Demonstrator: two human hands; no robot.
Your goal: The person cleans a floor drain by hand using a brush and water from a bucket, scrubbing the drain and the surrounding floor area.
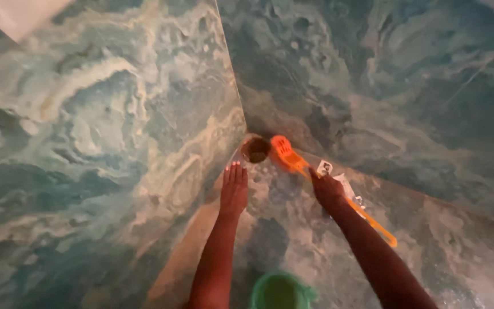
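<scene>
Right hand (327, 189) clamped on orange brush (286, 153), bristles beside the floor drain (256, 150) in the corner. Left hand (234, 189) flat, fingers together, on wet floor (293, 229). Best: short, firm strokes toward drain.

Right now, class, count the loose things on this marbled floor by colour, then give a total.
Orange: 1, the brush, held by the right hand.
Green: 1, the bucket.
White: 1, the paper.
Total: 3.
</scene>
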